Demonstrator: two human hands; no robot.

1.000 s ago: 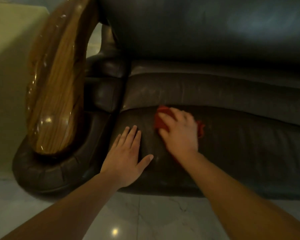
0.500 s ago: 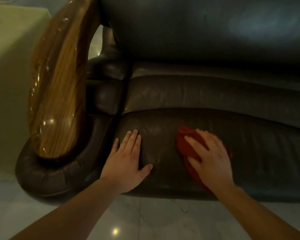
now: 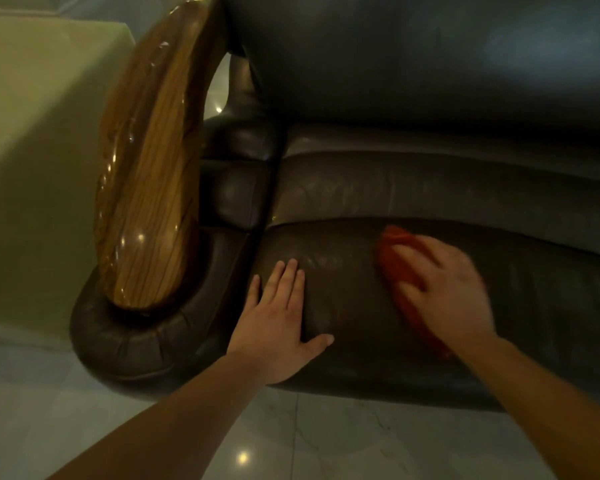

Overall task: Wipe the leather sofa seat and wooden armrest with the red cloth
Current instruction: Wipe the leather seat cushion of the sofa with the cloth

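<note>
Dark brown leather covers the sofa seat (image 3: 347, 282) that both hands rest on, seen from the head camera looking down over two bare forearms. The left hand (image 3: 278, 327) lies flat and palm-down on the cushion, its fingers (image 3: 284, 282) straight and close together, the thumb spread out to the right along the cushion's front curve; it holds nothing. To the right of it, well apart across a bare stretch of leather, the right hand (image 3: 444, 292) presses flat on the red cloth (image 3: 392, 258), fingers spread loosely over the fabric and pointing up and left. The hand is blurred, so the exact set of its fingers is hard to read, but it lies open on the cloth rather than bunched around it. The cloth shows beyond the fingertips and along the hand's left edge, with a strip trailing back beside the wrist; the rest is hidden under the palm.

Left of the left hand, past the seam at the cushion's edge, the padded leather arm curves round, and on top of it stands the wooden armrest (image 3: 149, 188), glossy and striped with grain, catching small highlights. Beyond both hands rises the dark backrest (image 3: 413, 60). Beneath the forearms is a pale polished floor (image 3: 326, 441) with a point of reflected light.
</note>
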